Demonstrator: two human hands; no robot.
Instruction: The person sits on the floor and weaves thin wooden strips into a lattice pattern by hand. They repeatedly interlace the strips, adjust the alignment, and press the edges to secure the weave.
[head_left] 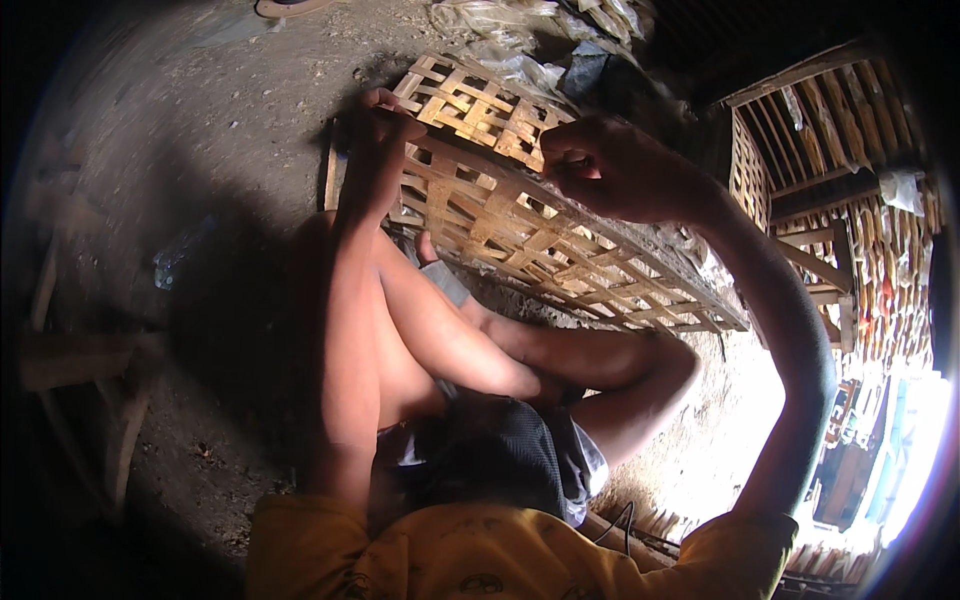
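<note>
While the person sat with bent bare legs (450, 345), the light-brown lattice of woven flat strips (440, 190) was in front of them, beside the grey earth floor (240, 130). The left hand (388, 128) was at its left end, the right hand (605, 168), with curled fingers, at its dark ridge; whether either was clamped on it, I could not tell.

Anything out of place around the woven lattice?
Yes: crumpled plastic lies loosely heaped just beyond the woven lattice. It looks odd because it's bunched up like stray litter, not folded or stacked.
</note>
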